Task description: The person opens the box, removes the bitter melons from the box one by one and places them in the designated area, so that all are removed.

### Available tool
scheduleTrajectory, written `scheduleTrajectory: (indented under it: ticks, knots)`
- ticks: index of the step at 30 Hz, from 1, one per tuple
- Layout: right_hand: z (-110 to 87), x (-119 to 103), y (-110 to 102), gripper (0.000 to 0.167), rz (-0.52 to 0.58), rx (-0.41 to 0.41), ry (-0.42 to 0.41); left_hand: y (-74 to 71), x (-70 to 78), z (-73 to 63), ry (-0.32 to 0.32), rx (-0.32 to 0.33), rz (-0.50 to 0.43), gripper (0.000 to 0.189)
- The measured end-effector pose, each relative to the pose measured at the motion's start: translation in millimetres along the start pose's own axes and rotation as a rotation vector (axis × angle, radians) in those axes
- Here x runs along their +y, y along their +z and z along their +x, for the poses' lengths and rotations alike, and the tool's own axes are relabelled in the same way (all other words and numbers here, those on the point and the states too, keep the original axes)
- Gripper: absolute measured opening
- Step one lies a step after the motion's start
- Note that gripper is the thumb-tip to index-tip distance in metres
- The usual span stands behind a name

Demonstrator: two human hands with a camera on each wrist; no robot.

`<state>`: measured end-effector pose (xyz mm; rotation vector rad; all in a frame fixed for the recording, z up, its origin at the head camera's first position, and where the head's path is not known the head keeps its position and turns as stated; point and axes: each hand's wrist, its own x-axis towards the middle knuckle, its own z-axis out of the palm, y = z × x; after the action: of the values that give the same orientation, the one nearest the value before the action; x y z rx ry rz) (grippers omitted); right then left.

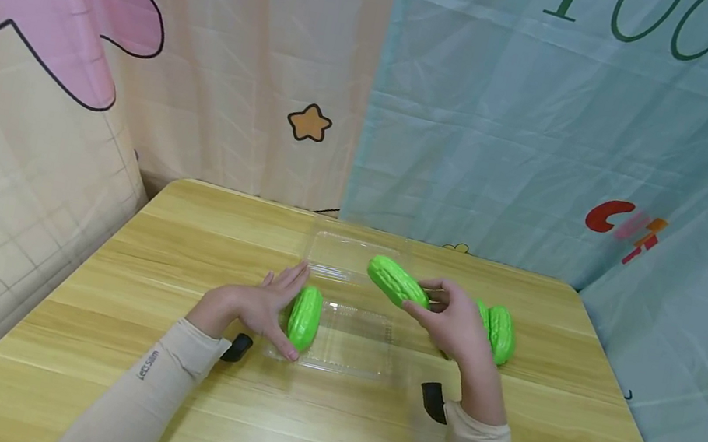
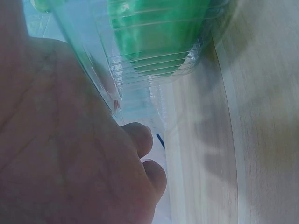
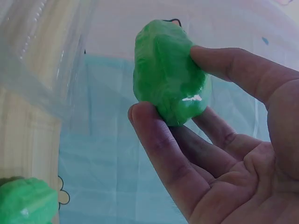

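Note:
My right hand (image 1: 453,321) pinches one end of a bright green, ridged toy bitter melon (image 1: 396,281) between thumb and fingers, holding it tilted above the clear plastic box (image 1: 357,342). In the right wrist view the thumb presses one side of the held bitter melon (image 3: 170,70), with fingers under the other. My left hand (image 1: 260,309), fingers spread, rests along the left side of the box. Another bitter melon (image 1: 305,318) lies lengthwise inside the box at its left wall. The left wrist view shows this melon (image 2: 156,35) through the ribbed plastic; most left fingers are hidden there.
The box's hinged lid (image 1: 355,253) lies open behind it. Two more bitter melons (image 1: 501,335) lie side by side right of the box, one partly hidden by my right hand. The wooden table (image 1: 316,436) meets printed curtains (image 1: 268,64) at its back.

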<state>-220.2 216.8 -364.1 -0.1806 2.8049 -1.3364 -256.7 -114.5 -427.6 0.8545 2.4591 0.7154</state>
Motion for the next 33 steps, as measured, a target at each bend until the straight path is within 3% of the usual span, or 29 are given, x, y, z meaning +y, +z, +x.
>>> scheduleTrajectory:
  ticks: [15, 33]
  knots:
    - [3.5, 31, -35, 0.066, 0.037, 0.149, 0.106, 0.5, 0.5, -0.7, -0.005, 0.006, -0.002, 0.148]
    - [-1.0, 83, -68, 0.065, 0.024, 0.366, 0.263, 1.0, -1.9, 0.5, 0.006, 0.006, -0.008, 0.149]
